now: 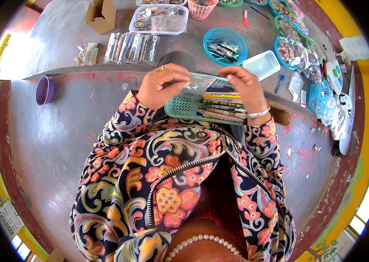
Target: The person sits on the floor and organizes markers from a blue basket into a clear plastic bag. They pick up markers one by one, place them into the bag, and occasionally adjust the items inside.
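My left hand (163, 85), with a ring on one finger, pinches a clear plastic bag (200, 84) between thumb and fingers. The bag hangs over a pale green perforated basket (180, 110) close to my body. Several pens and pencils (223, 105) lie side by side in that basket, partly covered by my right hand. My right hand (248, 90), with a bangle at its wrist, hovers over the basket's right side. Its fingers are bent and loosely parted near the bag's right edge, and nothing shows in them.
Bagged pens (131, 48) lie in a row beyond my left hand. Farther off stand a blue bowl of pens (206, 38), a white basket (260, 66), a tub of trinkets (183, 29) and a cardboard box (100, 16). A purple cup (45, 91) sits far left.
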Demonstrator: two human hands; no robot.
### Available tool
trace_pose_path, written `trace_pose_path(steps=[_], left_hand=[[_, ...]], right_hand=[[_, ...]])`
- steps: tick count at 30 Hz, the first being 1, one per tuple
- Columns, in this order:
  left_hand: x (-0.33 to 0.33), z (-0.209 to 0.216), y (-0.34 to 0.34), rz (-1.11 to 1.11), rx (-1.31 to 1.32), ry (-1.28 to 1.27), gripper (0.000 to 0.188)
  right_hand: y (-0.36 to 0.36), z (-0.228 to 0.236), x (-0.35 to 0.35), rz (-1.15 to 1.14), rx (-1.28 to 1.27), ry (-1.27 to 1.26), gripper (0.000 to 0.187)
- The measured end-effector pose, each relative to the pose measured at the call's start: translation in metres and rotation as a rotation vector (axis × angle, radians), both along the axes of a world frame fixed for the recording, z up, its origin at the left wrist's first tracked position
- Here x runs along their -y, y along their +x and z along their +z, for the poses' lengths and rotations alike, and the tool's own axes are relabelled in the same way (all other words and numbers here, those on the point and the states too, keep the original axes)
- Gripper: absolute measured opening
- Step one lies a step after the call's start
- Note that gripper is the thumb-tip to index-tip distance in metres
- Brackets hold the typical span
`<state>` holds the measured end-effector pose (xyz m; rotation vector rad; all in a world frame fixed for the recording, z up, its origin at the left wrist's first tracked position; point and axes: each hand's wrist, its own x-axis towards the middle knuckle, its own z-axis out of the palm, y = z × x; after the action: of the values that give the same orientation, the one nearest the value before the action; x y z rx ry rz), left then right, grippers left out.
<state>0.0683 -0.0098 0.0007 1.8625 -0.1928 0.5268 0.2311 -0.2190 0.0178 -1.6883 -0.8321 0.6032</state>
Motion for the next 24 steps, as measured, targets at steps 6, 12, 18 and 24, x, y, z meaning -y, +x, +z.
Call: trace_pose_path(steps=[6, 12, 18, 24], left_hand=[[0.002, -0.003, 0.002, 0.056, 0.009, -0.02, 0.013], [0.004, 0.001, 0.004, 0.072, 0.001, -0.044, 0.012], [0.005, 0.002, 0.004, 0.094, -0.013, 0.004, 0.011], [0.005, 0.001, 0.005, 0.099, -0.003, -0.007, 0.01]], right_hand=[[0.012, -0.009, 0.042, -0.082, 0.305, -0.267, 0.017], [-0.005, -0.024, 0.047, -0.04, 0.886, -0.343, 0.019], [-0.007, -0.021, 0.046, 0.001, 0.945, -0.52, 0.018], [-0.003, -0.026, 0.052, 0.009, 0.933, -0.49, 0.018]])
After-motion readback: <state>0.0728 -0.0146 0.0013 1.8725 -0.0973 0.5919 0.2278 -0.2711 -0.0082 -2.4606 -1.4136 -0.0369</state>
